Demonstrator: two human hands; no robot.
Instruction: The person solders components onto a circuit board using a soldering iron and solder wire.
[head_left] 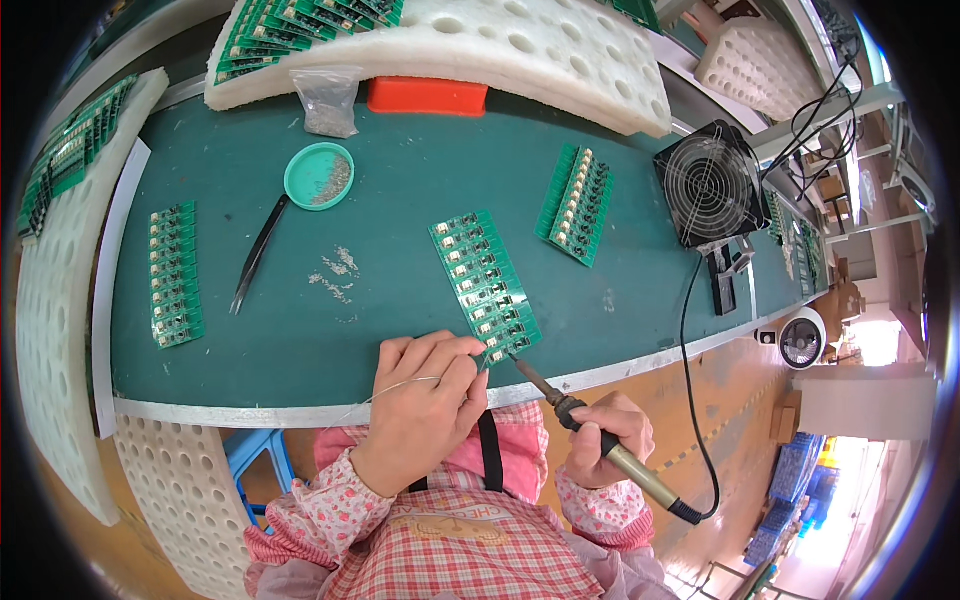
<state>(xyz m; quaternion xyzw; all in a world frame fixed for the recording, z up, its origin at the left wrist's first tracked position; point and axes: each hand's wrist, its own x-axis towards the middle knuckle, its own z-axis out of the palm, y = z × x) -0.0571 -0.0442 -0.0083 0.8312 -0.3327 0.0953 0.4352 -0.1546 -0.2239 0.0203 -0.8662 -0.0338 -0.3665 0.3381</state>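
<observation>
My right hand (610,440) is wrapped round a soldering iron (642,476). Its tip meets the near end of a green circuit board panel (486,285), which lies at a slant on the table and carries a row of white parts. At that same end, my left hand (425,395) pinches a thin solder wire (405,383) that trails off to the left. Its fingertips are by the board's near left corner, and they partly hide the wire's end.
A fan (710,185) stands at the right. Two more board panels (175,275) (575,205) flank the middle. Tweezers (262,250) lean on a round green dish (300,185) of small parts. Behind are a plastic bag (328,100), red box (428,96) and white foam rack (480,50).
</observation>
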